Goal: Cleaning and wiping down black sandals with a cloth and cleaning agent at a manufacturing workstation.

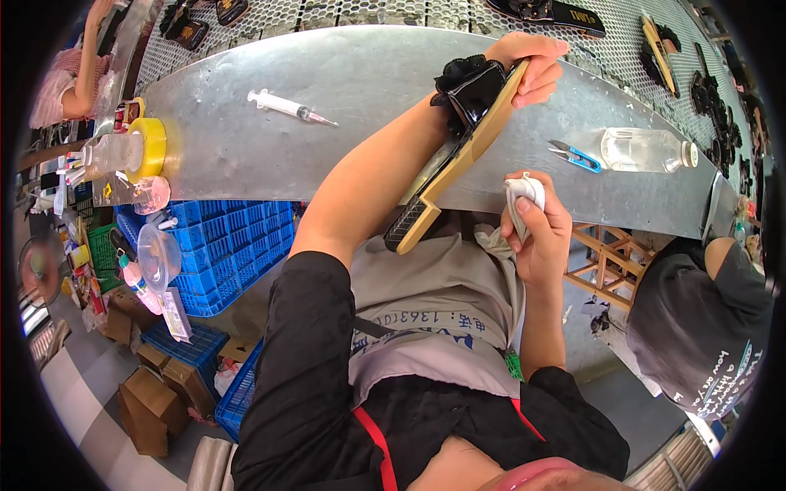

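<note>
Black-strapped sandal (467,131) gripped tight in left hand (536,65) over metal worktop (344,98); white cloth (520,200) bunched up in right hand (540,233).

The person wears a black top with short sleeves (315,327) that end near the elbows, leaving both forearms bare. Over the front lies a grey apron (426,303) with blue printed writing across it (the print appears upside down from this view). A thin red strap (372,438) runs over the black cloth, with a second red strip to its right. The left hand (536,65) and right hand (536,225) are bare, without gloves or rings.
</note>
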`<act>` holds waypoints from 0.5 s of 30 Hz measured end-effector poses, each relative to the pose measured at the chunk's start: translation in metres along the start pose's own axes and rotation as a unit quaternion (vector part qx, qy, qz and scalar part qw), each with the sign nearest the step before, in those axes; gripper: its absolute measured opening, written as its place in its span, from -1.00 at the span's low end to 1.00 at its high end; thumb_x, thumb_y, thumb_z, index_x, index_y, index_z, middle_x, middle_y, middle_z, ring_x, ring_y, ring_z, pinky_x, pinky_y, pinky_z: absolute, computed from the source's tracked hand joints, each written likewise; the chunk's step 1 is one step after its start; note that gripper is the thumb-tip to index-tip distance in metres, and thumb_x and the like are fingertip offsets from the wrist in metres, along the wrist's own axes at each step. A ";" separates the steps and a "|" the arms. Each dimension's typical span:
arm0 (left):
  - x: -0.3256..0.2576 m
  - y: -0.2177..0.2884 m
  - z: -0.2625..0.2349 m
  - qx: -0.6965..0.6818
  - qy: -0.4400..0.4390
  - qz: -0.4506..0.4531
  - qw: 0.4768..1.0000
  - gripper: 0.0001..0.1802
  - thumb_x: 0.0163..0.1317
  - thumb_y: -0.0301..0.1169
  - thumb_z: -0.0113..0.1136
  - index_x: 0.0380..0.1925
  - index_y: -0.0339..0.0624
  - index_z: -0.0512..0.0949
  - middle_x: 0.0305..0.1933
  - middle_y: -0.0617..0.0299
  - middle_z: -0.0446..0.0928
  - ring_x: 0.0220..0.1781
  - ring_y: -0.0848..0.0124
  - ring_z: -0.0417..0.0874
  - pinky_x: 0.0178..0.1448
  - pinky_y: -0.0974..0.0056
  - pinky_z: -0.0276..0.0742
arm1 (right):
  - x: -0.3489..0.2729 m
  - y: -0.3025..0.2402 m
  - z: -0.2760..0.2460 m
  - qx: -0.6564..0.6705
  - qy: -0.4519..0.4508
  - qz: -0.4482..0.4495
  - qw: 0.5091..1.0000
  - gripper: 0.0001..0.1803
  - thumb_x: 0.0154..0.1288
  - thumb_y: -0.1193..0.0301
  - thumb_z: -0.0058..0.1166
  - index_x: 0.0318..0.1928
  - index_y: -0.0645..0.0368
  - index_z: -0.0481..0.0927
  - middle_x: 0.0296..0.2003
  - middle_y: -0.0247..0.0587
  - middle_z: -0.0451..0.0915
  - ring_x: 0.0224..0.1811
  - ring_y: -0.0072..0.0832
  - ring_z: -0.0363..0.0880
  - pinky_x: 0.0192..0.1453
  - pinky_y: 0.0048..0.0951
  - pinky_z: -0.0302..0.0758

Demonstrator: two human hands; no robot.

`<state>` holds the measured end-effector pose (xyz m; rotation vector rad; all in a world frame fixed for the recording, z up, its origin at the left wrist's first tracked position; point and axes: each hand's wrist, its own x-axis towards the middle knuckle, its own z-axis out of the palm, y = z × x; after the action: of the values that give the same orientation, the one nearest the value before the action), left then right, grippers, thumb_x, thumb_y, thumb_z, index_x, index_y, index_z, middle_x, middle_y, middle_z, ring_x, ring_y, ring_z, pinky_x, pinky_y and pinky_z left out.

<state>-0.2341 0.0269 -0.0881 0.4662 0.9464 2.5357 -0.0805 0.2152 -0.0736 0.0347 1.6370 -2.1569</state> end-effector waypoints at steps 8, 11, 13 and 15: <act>0.001 -0.005 0.002 0.001 -0.011 -0.002 1.000 -0.36 0.51 -0.17 0.11 -0.84 0.01 0.26 -0.75 0.41 0.17 -0.71 0.54 0.16 -0.55 0.40 0.13 | 0.001 0.005 -0.006 0.002 0.029 0.023 0.999 -0.78 0.49 0.51 0.12 0.01 0.39 0.67 0.09 -0.23 0.51 -0.42 -0.59 0.57 -0.58 -0.64 0.30; -0.005 -0.005 0.000 0.002 -0.005 -0.001 1.000 -0.36 0.51 -0.17 0.11 -0.84 0.01 0.26 -0.75 0.41 0.17 -0.71 0.54 0.16 -0.55 0.40 0.13 | 0.001 0.008 -0.005 0.004 0.032 0.028 0.999 -0.77 0.49 0.51 0.12 0.03 0.38 0.67 0.09 -0.25 0.51 -0.41 -0.59 0.57 -0.58 -0.64 0.29; -0.014 -0.004 -0.005 0.001 0.006 0.005 1.000 -0.36 0.51 -0.17 0.11 -0.84 0.01 0.26 -0.75 0.41 0.17 -0.71 0.54 0.16 -0.55 0.40 0.13 | 0.004 0.013 -0.002 0.004 0.021 0.036 0.999 -0.76 0.50 0.50 0.12 0.05 0.39 0.67 0.07 -0.25 0.51 -0.41 -0.59 0.57 -0.58 -0.64 0.29; -0.003 -0.001 0.005 0.007 -0.001 0.006 1.000 -0.36 0.51 -0.17 0.11 -0.84 0.01 0.25 -0.75 0.41 0.17 -0.71 0.54 0.17 -0.55 0.39 0.13 | 0.002 0.006 -0.005 0.004 0.029 0.020 0.999 -0.76 0.50 0.50 0.12 0.05 0.39 0.67 0.07 -0.26 0.51 -0.41 -0.59 0.57 -0.58 -0.64 0.29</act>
<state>-0.2289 0.0283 -0.0857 0.4799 0.9633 2.5402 -0.0811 0.2185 -0.0808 0.1326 1.6450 -2.1509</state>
